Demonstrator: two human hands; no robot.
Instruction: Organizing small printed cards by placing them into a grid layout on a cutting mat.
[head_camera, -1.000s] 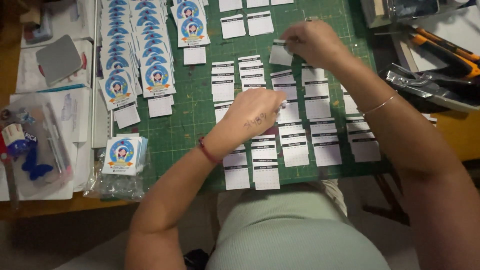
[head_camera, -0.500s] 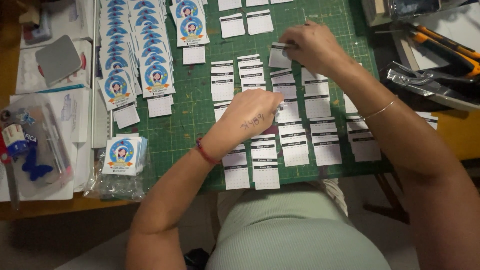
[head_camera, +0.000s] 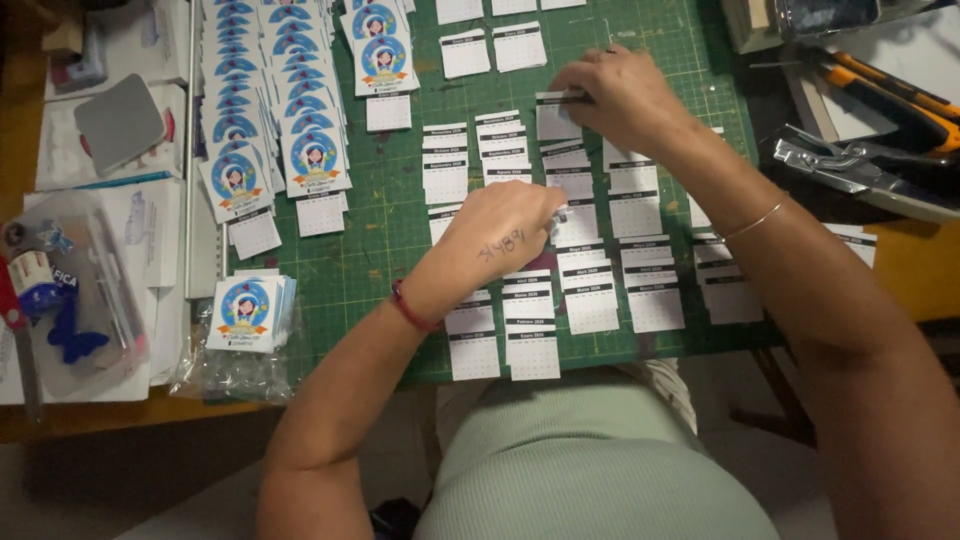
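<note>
Item: small white calendar slips with black header bands, being laid out in overlapping columns on a green cutting mat (head_camera: 400, 190). The right hand (head_camera: 615, 95) is pinching one slip (head_camera: 555, 100) between thumb and fingertips at the top of a middle column, fingers closed narrowly on its upper edge. A second ago this hand was holding the slip clear of the rows, higher on the mat; it is now lowering it onto the column, so the paper is meeting the stack rather than hanging above it. The left hand (head_camera: 505, 235) is resting knuckles-up on the centre slips (head_camera: 590, 295), fingers curled under; whether it is holding a slip there cannot be told. It is sitting almost where it sat in the earlier pictures, shifted only slightly. Judgement: the sorting is advancing by one more sheet, many columns already begun. Also present: rows of round-picture cards (head_camera: 250, 150) along the mat's left side, a bagged pile of the same cards (head_camera: 245, 315) at the near left, a grey pad (head_camera: 120, 125), orange-handled tools (head_camera: 880, 90) at right.
</note>
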